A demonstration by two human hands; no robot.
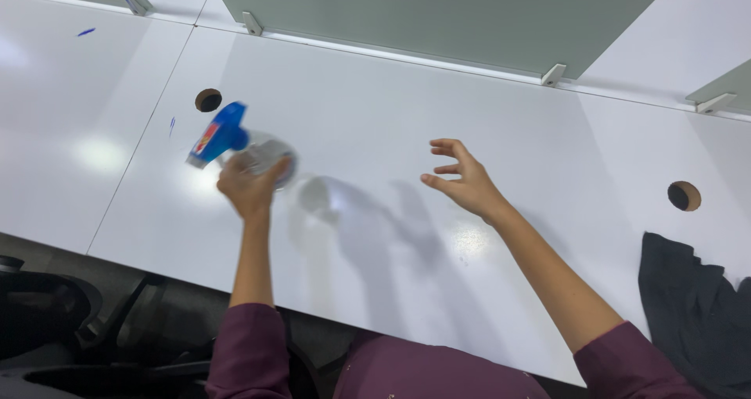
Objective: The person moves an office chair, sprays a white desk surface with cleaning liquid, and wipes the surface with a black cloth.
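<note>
left hand (249, 186) closed round spray bottle (235, 145), nozzle up-left of it | right hand (463, 178) open, fingers curled, empty | dark cloth (692, 305) far right of it

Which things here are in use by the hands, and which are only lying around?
In use:
- spray bottle, held by left hand
- white desk, under the empty, open right hand

Lying about:
- dark cloth
- office chair

White desk (407, 102) with two round cable holes, dark cloth (692, 313) lying at its right edge
</note>
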